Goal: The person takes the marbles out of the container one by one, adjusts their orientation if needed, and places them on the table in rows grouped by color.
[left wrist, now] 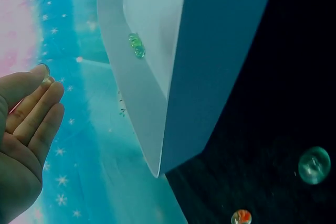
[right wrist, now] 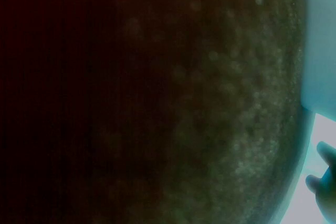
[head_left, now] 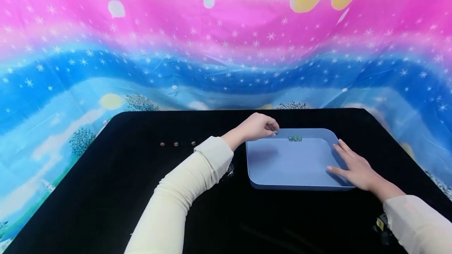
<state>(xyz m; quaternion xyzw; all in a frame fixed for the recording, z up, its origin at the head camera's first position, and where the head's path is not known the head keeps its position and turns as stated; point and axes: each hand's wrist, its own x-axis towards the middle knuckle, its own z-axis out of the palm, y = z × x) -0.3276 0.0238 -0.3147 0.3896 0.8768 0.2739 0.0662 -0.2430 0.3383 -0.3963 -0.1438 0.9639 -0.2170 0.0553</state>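
Hands, tray and marbles on a black surface (head_left: 106,203). The person's left hand (head_left: 259,126) reaches to the far rim of a shallow blue-grey tray (head_left: 293,164), near its far left corner; its grip is clamped on a small glass marble (head_left: 276,132), pinched between thumb and fingertips. The left wrist view shows this marble held in the air, apart from the tray; whether it lies above the interior I cannot tell. The right hand (head_left: 356,169) rests at the tray's right side, its fingers straight and apart across the rim, the thumb extending over the interior. Inside the tray, along the far wall, lies a short row of green marbles (head_left: 295,138), close together. To the left, on the surface, three loose marbles (head_left: 176,144) form a spaced line, the leftmost reddish; the left wrist view shows an orange-and-white marble (left wrist: 242,216) and a clear greenish marble (left wrist: 315,165) on the black cloth. Pale sleeves (head_left: 190,181) cover both forearms. Behind hangs a backdrop (head_left: 226,50) in pink and blue, printed with white snowflakes. The right wrist view is mostly dark and blurred.
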